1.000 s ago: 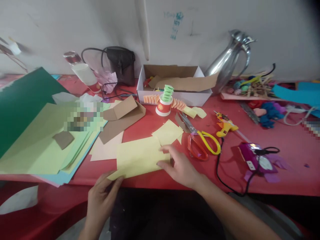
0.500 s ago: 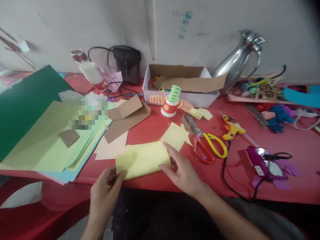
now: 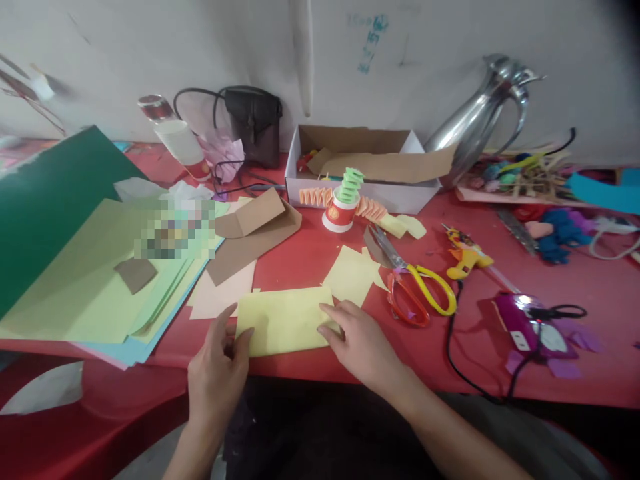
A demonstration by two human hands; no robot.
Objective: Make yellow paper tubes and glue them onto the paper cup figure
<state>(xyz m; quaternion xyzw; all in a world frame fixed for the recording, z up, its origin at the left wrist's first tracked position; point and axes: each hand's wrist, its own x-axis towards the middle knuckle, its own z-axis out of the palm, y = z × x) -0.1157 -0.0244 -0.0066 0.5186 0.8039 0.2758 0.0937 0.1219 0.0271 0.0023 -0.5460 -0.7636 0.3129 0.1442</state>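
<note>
A yellow sheet of paper (image 3: 285, 320), apparently folded, lies near the table's front edge between my hands. At its left end my left hand (image 3: 220, 353) holds it, thumb on the edge and index finger by the upper corner. My right hand (image 3: 363, 340) grips the right end, with thumb and fingertips at the paper. Just beyond are yellow paper scraps (image 3: 351, 272). Scissors (image 3: 423, 287) with one red and one yellow handle lie to the right. Further back stands a red-and-white paper cup (image 3: 339, 215) with a green pleated strip on top and orange pleated strips at its sides.
Coloured paper sheets (image 3: 65, 287) and brown cardboard (image 3: 250, 247) lie left. Behind the cup is a white box (image 3: 370, 193). A yellow glue gun (image 3: 467, 260), a corded purple device (image 3: 533, 327) and a metal jug (image 3: 480, 120) are on the right.
The yellow paper has levelled out and shifted slightly right. My left hand has moved a little up and right with its fingers wider apart; my right fingertips have come lower on the right end.
</note>
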